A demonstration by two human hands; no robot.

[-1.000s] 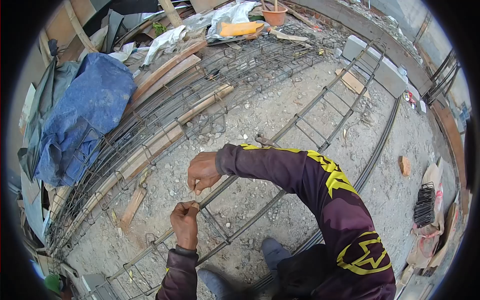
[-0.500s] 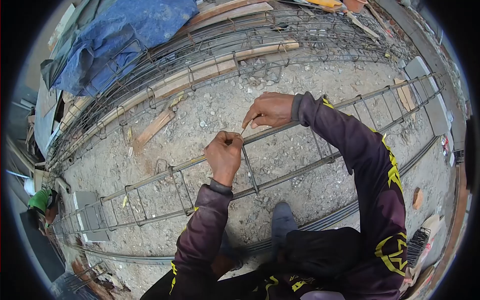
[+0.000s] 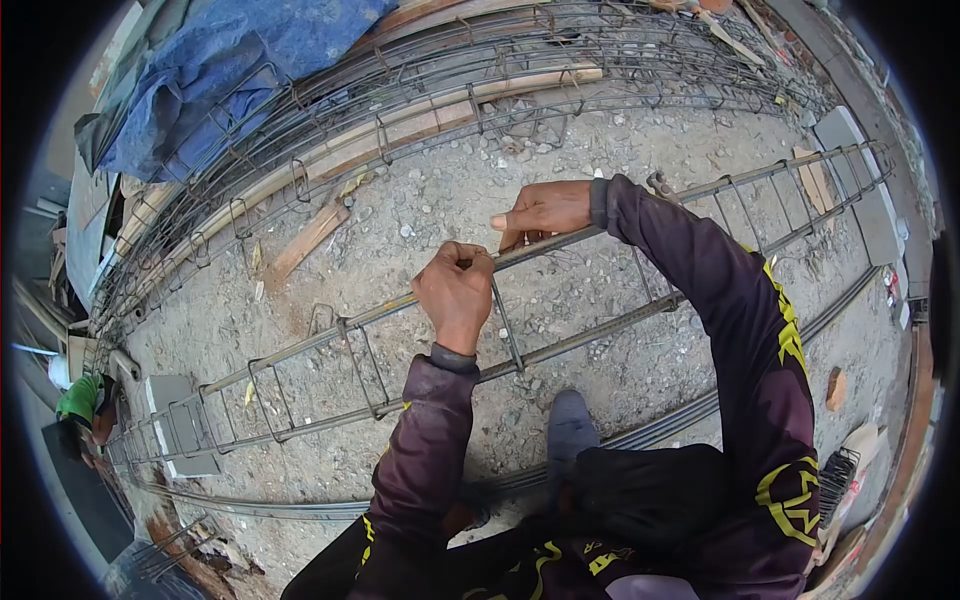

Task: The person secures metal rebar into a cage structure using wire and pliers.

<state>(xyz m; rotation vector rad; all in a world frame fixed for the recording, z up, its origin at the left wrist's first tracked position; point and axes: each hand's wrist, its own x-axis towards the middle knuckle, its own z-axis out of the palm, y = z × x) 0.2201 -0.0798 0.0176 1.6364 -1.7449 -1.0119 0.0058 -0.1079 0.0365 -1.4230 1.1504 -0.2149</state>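
Observation:
A long narrow rebar cage (image 3: 590, 345) with stirrups runs across the view in front of me. At its far bar, beside a stirrup (image 3: 507, 325), my left hand (image 3: 455, 290) is closed with fingertips pinched together; whatever lies between them is hidden. Just to the right, my right hand (image 3: 548, 210) hangs over the same bar. Its thumb sticks out to the left, apart from the fingers, which bend down behind the bar. I see nothing held in it.
Concrete blocks (image 3: 183, 428) (image 3: 855, 185) stand under the cage's ends. More rebar cages (image 3: 400, 120), timber (image 3: 312, 238) and a blue tarp (image 3: 240, 75) lie beyond. Loose bars (image 3: 660, 433) run by my foot (image 3: 570, 425). Another person in green (image 3: 80, 400) bends at the far left.
My right hand has turned, its pointing finger drawn back from my left fingertips and its fingers lowered behind the bar. My left hand stays pinched at the joint, slightly higher and further right.

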